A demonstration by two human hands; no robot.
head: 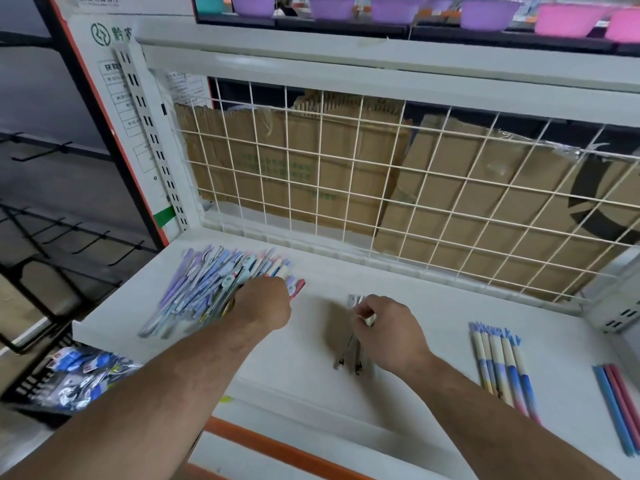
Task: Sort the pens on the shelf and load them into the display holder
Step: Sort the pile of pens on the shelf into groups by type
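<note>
On the white shelf [311, 382], sorted pens lay at our right, apparently grouped by colour: blue-and-pink pens [620, 407] and cream-and-blue pens [502, 365]. Our right hand [389, 332] pinched the tops of a few grey pens [348, 351], likely squaring a new group. Farther in, our left hand [263, 303] rested in the unsorted pile [204, 289]; whether its hidden fingers gripped anything, we could not tell.

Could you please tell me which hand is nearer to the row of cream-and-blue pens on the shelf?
Right. The right hand, pinching grey pens, is left of the cream-and-blue pens; the left hand is farther left, at the mixed pile.
</note>
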